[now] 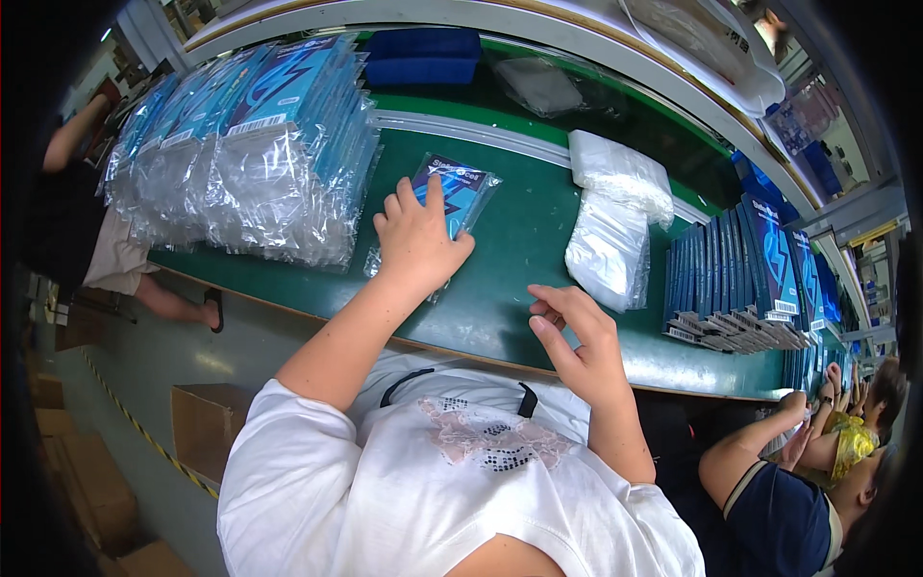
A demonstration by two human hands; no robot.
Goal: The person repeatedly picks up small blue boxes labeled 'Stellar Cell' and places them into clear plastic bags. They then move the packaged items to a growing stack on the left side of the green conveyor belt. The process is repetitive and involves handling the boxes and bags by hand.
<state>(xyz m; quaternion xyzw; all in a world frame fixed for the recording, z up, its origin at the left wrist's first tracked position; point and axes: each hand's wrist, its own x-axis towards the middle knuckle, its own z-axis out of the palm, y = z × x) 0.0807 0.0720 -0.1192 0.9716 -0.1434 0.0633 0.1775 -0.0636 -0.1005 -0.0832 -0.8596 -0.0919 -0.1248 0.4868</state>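
My left hand lies with fingers spread on a flat blue box in a clear plastic bag, which rests on the green table. The bag's loose end sticks out below my palm. Over the table's front edge hovers my right hand, fingers loosely curved and apart, holding nothing I can see. Beyond it lies a stack of clear plastic bags, its upper part folded over. To the left rise tall rows of bagged blue boxes. Unbagged blue boxes stand upright in a row at the right.
A dark blue bin sits behind the table's metal rail, beside a clear plastic packet. A shelf edge crosses the top. Other people sit at the right; someone stands at the left. Cardboard cartons are on the floor.
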